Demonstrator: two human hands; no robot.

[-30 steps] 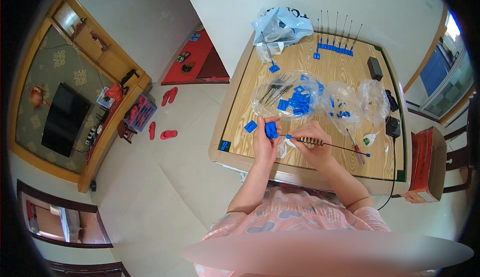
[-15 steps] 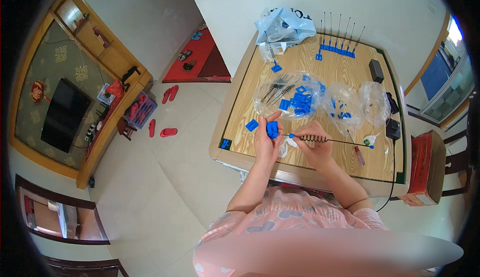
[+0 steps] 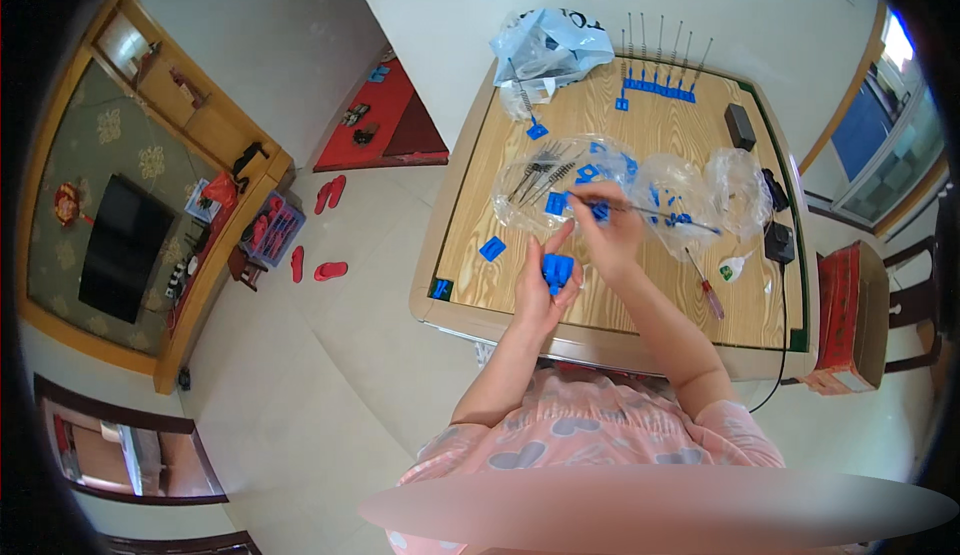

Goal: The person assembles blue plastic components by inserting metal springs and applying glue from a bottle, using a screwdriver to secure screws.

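Observation:
Near the front of the table, my left hand is closed around a blue plastic block, its index finger reaching up toward my right hand. My right hand pinches a thin black rod with a spring coil, which slants off to the right, apart from the block. That hand hovers over a clear plastic bag with several black spring rods and blue blocks, partly hiding them. A loose blue block lies left of my left hand.
Assembled spring rods on blue bases stand in a row at the back; a single one stands left. Two more clear bags, a screwdriver, a black box and a corded black adapter occupy the right side.
My right hand has moved up and away from the block, carrying the spring rod over the bag. My left hand has shifted slightly and turned the block. The whole view has shifted a little.

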